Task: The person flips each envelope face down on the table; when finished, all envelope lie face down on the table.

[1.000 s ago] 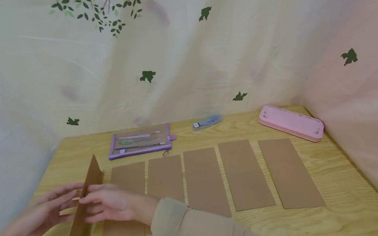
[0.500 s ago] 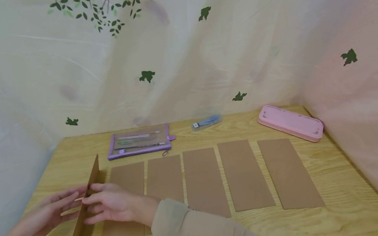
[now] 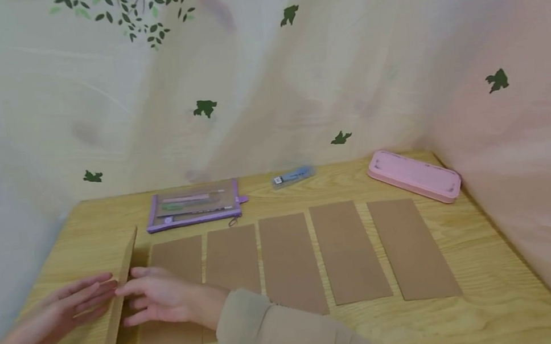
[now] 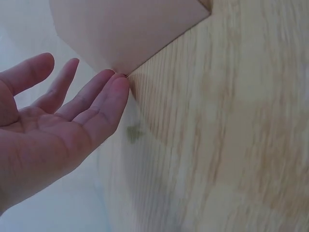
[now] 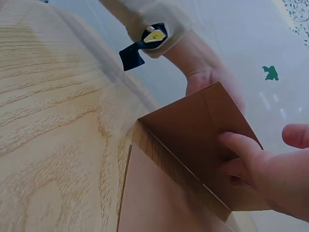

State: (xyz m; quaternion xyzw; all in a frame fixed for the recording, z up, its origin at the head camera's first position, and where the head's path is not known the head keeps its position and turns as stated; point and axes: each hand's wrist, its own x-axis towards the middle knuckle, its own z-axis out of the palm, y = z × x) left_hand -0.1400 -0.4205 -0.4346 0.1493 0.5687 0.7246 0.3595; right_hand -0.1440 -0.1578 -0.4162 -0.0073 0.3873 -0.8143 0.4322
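Note:
A brown cardboard piece (image 3: 117, 315) stands tilted on its long edge at the left of the table. My left hand (image 3: 60, 313) is on its left side, fingers extended; in the left wrist view, the left hand (image 4: 72, 118) has its fingertips at a corner of the cardboard (image 4: 125, 34). On the other side, my right hand (image 3: 162, 298) rests its fingers against the cardboard's right face. The right wrist view shows the right hand (image 5: 270, 174) touching the darker face (image 5: 183, 125), its thumb apart from the card. More flat cardboard pieces (image 3: 287, 251) lie in a row to the right.
A purple-edged see-through pouch (image 3: 193, 219) with pencils lies behind the row. Near the back edge is a small blue item in clear packaging (image 3: 294, 176). A pink pencil case (image 3: 415, 175) sits at the back right of the wooden table (image 3: 507, 292). Patterned cloth (image 3: 264, 81) hangs around.
The standing cardboard has tilted so that its left face shows lighter. My left fingers have drawn slightly leftward, while the right hand stays against the card. The head view has shifted a little.

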